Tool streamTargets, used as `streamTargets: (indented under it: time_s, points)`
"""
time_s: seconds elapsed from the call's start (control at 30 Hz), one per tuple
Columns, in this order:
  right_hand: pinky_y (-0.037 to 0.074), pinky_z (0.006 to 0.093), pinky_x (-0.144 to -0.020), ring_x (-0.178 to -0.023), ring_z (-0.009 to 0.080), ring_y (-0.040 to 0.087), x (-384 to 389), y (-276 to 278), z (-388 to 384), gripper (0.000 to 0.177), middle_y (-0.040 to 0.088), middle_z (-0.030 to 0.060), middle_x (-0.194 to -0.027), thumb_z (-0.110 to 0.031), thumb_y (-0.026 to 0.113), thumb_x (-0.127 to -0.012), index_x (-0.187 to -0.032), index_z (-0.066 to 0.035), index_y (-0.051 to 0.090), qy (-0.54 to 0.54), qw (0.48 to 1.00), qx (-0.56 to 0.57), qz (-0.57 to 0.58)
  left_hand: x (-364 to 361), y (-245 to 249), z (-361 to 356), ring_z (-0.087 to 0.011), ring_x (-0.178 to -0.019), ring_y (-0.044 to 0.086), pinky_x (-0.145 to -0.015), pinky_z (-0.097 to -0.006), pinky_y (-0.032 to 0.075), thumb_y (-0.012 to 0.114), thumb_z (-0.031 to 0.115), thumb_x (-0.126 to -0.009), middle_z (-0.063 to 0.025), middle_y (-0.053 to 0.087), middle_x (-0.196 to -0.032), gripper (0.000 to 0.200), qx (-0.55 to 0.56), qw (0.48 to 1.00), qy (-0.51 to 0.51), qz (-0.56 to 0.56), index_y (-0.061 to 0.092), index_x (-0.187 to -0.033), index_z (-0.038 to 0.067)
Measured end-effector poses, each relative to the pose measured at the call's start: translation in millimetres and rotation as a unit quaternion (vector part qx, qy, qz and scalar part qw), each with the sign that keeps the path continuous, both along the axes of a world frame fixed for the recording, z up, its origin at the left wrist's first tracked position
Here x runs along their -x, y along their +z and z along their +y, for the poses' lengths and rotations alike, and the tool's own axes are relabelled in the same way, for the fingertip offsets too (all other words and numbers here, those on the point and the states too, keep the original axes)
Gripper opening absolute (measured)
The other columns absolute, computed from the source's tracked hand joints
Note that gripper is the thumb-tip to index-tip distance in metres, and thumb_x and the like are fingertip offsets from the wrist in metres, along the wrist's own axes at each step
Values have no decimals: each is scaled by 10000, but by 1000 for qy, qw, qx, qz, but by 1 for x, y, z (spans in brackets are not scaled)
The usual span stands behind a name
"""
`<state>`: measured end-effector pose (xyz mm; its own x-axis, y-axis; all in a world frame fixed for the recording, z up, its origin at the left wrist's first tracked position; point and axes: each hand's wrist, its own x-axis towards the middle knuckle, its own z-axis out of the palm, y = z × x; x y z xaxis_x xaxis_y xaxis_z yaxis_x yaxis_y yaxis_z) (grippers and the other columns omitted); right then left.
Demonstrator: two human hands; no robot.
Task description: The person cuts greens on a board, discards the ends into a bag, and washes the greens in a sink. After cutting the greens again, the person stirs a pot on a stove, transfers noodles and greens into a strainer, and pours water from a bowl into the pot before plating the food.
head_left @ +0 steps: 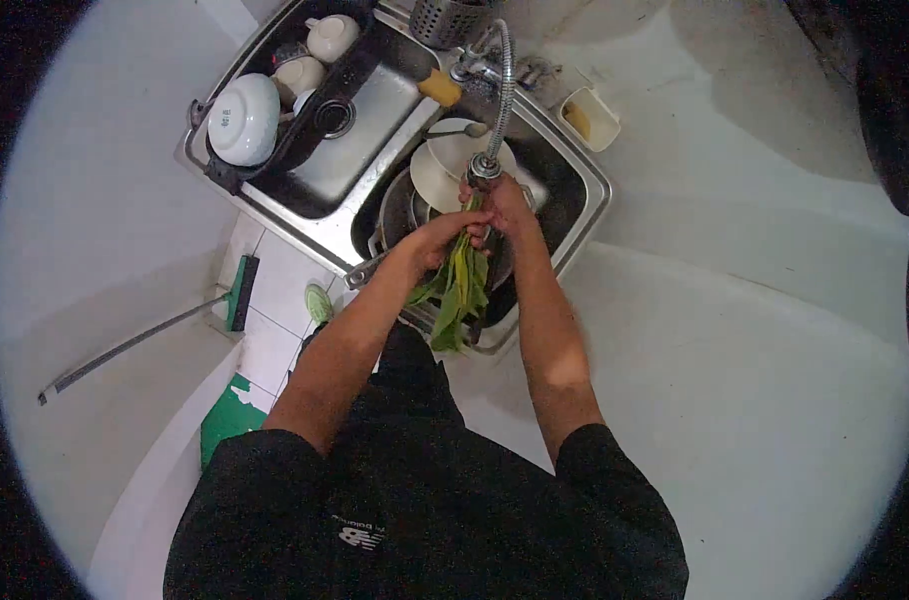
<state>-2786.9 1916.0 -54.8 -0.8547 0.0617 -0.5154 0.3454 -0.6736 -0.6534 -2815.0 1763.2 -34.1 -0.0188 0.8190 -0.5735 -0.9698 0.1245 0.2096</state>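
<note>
A bunch of leafy greens (459,290) hangs over the right sink basin, its leaves pointing toward my body. My left hand (449,236) is closed around the stems. Just beyond it, my right hand (503,205) is also closed on the stem end, right under the faucet head (484,168). The two hands touch or nearly touch. Beneath them, a pale plate (435,184), a bowl with a spoon (459,150) and a pan, partly hidden by my hands and the greens, lie in the basin.
A dark rack (300,120) with a white bowl (244,120) and cups (332,38) spans the left basin. A yellow sponge (440,88) rests on the divider. Behind are a metal utensil holder (445,22) and a small dish (588,120). A squeegee (241,293) stands at left.
</note>
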Motion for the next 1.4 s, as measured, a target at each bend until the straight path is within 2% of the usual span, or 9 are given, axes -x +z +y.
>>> streamTargets:
  time_s: [0.2,0.43,0.57,0.67,0.7,0.83,1.07,1.2,1.4]
  points:
    - [439,277,-440,-580,133,543,4,-71,23,187,557,14,-726,-277,564,-944,-976,-94,576,-19,968,236,78,3,8,5,-122,-562,506,-614,-317,487,666,451,-895,25,504,-634,372,112,965,-86,220,575,-806,101]
    - [505,305,-547,-639,189,594,4,-19,2,222,624,28,-826,-285,544,-961,-1076,-102,594,-92,990,105,-12,19,-70,7,-338,-731,655,-695,-420,519,472,575,-951,-203,660,-792,648,134,757,-167,617,624,-935,-55]
    - [536,340,-707,-803,244,663,1,-26,41,218,690,51,-936,-216,599,-924,-1089,-78,638,-6,976,-214,-34,40,-7,-13,-384,-843,658,-760,-473,490,507,541,-953,-238,668,-879,641,242,716,-184,628,634,-969,-88]
    - [532,377,-764,-855,285,677,35,12,55,212,708,100,-956,-184,627,-887,-1045,-46,661,21,823,-566,32,62,12,-41,-442,-864,646,-790,-500,476,484,540,-962,-257,659,-850,650,238,674,-229,661,630,-954,-93]
    - [528,399,-781,-854,305,678,49,32,54,208,710,131,-943,-176,635,-866,-1011,-30,671,-8,704,-708,49,70,36,-54,-357,-768,630,-743,-459,489,472,573,-955,-200,637,-764,651,234,695,-219,644,623,-885,-56]
    - [523,416,-787,-845,346,675,110,-47,105,249,700,189,-909,-222,630,-853,-1010,-33,674,32,630,-772,77,90,112,-101,-201,-653,554,-644,-372,472,508,538,-960,-89,594,-715,553,231,803,-140,530,584,-810,11]
    - [488,316,-613,-675,176,646,78,34,70,261,668,63,-803,-274,635,-909,-1003,-32,665,8,859,-495,-132,101,154,-163,-97,-522,425,-473,-274,367,564,468,-962,20,447,-614,455,186,878,5,440,418,-696,130]
    - [526,375,-685,-836,210,681,63,34,66,425,677,99,-927,-47,641,-836,-1231,-22,486,1,729,-677,103,93,166,-183,-79,-517,375,-482,-261,335,531,483,-977,50,414,-602,432,193,850,-35,490,454,-726,140]
    - [515,404,-659,-709,306,675,111,41,96,166,680,170,-789,-157,684,-855,-935,-12,687,8,577,-810,105,85,185,-178,-78,-467,327,-445,-252,302,542,492,-968,64,332,-563,480,110,918,-17,380,402,-653,158]
